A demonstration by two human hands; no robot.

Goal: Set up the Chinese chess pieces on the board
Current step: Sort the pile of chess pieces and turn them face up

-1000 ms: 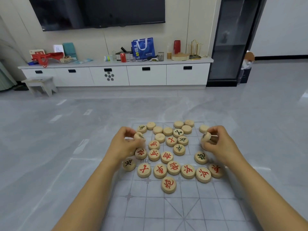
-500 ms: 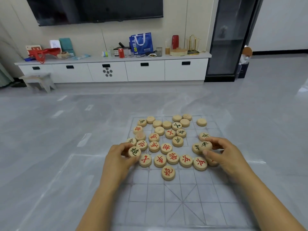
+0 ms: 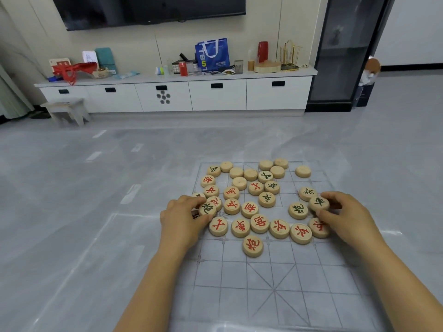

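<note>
At nine o'clock, left hand (image 3: 183, 215): pinching a green piece (image 3: 207, 209), likely sorting by colour.
Right hand (image 3: 345, 215), three o'clock: fingers closed round another green disc (image 3: 318, 202).
Board (image 3: 263, 291): near half bare.

A glossy grey floor (image 3: 96, 188) (light reflecting) runs to a white cabinet (image 3: 177, 94) under a wall-mounted television (image 3: 148, 8).

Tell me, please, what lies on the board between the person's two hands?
In the head view, between the left hand and right hand lie scattered wooden pieces, mostly red-lettered, on the board.
</note>
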